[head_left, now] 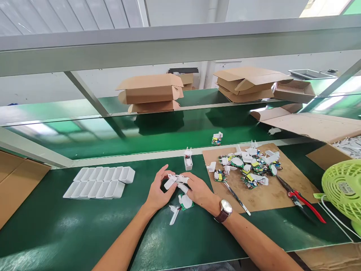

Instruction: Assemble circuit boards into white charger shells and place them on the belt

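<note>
My left hand (158,191) and my right hand (199,190) meet over the green table, fingers closed around a white plastic charger part (170,183). Its exact shape is partly covered by the fingers. Just below them lies a circuit board (186,202) with a white disc on it, beside a white plastic piece (175,216) that seems joined to it by wires. Beyond the hands a white charger housing (188,162) stands upright, with parts and plug pins showing at its top. To the left, white open housings (114,189) stand in two rows.
On the right, a brown cardboard sheet (267,201) carries piled circuit boards (251,165), a thin tool (237,197) and red-handled pliers (300,197). A green fan (342,186) stands at the right edge. One board (217,138) lies behind. Cardboard boxes (150,90) sit on the back shelf.
</note>
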{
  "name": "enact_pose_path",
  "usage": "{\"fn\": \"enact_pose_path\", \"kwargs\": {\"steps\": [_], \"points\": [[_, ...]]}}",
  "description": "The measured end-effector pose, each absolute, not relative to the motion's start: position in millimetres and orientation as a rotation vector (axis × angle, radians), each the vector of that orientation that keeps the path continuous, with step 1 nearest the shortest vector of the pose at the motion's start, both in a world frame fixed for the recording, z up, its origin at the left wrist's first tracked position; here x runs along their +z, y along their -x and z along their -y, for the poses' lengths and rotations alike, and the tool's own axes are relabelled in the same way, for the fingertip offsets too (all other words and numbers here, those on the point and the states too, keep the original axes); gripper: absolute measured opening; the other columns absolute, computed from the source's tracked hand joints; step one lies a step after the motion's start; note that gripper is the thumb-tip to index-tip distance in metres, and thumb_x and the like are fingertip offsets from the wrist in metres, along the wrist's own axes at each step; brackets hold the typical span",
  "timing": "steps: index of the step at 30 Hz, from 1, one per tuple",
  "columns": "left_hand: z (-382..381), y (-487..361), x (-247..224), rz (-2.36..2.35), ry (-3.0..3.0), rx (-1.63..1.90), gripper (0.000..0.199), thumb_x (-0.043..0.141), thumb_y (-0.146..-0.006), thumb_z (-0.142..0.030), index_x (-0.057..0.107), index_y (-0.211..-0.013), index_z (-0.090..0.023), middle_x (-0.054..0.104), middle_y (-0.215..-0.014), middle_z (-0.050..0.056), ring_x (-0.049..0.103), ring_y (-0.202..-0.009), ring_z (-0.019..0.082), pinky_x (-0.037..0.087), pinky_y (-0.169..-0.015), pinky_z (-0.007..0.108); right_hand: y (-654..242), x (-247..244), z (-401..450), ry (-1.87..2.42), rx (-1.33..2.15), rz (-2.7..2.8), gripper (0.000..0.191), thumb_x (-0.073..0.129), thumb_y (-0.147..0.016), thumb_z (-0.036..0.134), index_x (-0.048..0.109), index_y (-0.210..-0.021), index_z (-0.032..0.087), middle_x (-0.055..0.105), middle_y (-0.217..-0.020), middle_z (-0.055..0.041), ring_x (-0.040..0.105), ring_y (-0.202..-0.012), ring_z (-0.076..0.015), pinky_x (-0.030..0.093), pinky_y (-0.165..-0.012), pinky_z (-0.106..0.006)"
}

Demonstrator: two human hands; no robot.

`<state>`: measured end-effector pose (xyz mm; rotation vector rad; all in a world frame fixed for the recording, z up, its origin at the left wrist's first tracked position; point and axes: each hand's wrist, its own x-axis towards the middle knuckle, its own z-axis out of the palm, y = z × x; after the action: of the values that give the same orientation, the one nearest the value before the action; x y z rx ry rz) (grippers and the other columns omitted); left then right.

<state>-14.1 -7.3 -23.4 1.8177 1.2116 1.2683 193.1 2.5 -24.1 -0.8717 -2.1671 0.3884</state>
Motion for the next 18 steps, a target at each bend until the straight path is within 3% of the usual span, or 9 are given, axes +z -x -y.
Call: {"fn": "enact_pose_path", "kwargs": {"steps": [8,13,18], "points": [[6.7,13.4,-23.6,-1.213,-1.849,1.268,0.063,0.066,-0.092,-0.032,0.038,-0.147,-0.023,0.069,-0.115,0.008,0.070,-0.104,0.020,0.059,-0.098,0.042,-192.8,-15.3,-3.3,0.824,0.363,2.217,0.039,0.048,-0.093,0.005,0.057,-0.127,0.022,0.067,-0.115,-0.0111,0.066,-0.104,-0.0241,0.062,-0.089,-0.040],[5.4,12.9,-23.1,-1.194,-1.836,1.284,0.063,0.066,-0.091,-0.030,0.038,-0.147,-0.024,0.070,-0.114,0.007,0.071,-0.103,0.020,0.059,-0.096,0.041,-192.5,-18.1,-3.9,0.865,0.373,2.153,0.035,0.052,-0.098,0.015,0.051,-0.132,0.021,0.068,-0.114,-0.0122,0.068,-0.101,-0.0253,0.063,-0.085,-0.041],[5.2,12.9,-23.4,-1.190,-1.844,1.289,0.063,0.066,-0.090,-0.029,0.038,-0.146,-0.024,0.069,-0.114,0.007,0.071,-0.102,0.020,0.059,-0.095,0.041,-192.3,-19.8,-3.9,0.804,0.365,2.170,0.033,0.049,-0.098,0.012,0.055,-0.129,0.021,0.068,-0.116,-0.0124,0.068,-0.104,-0.0249,0.062,-0.087,-0.041]]}}
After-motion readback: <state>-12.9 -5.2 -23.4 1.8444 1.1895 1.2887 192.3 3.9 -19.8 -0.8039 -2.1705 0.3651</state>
